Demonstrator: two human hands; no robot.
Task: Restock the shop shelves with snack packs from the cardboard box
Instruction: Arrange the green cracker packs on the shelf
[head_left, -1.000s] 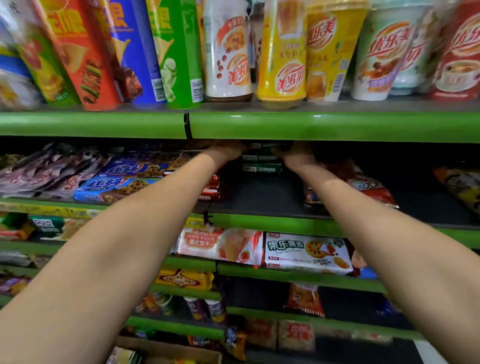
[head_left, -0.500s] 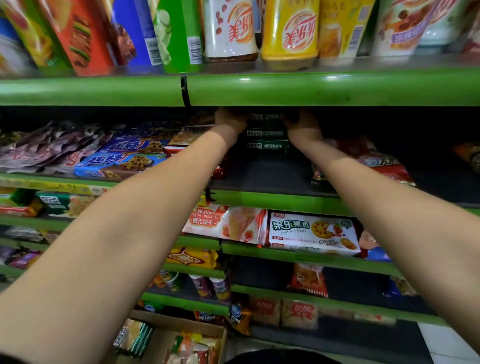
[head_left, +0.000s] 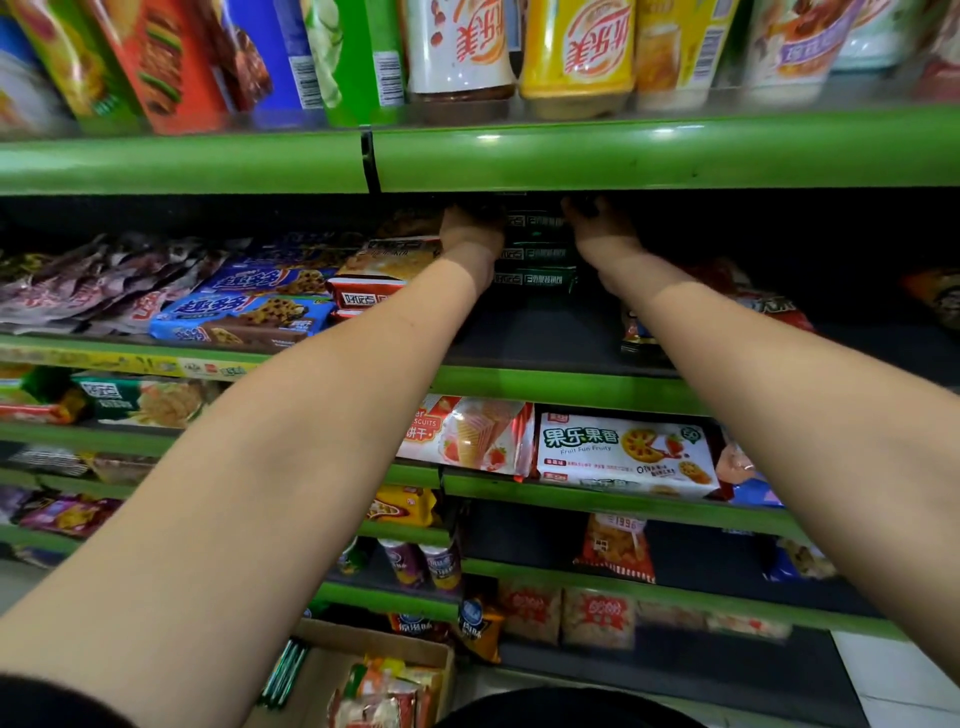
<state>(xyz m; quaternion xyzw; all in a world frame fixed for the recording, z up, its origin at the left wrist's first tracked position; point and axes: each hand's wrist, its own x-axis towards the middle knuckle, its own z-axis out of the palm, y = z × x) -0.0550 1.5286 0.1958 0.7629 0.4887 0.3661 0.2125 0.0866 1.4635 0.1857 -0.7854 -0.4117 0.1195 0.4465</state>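
Head view shows your left hand (head_left: 470, 234) and right hand (head_left: 602, 231) flanking the stack of dark green snack packs (head_left: 535, 254) deep on the shelf (head_left: 545, 384); finger grip hidden in shadow. Next, likely square it, then reach for the cardboard box (head_left: 374, 647).
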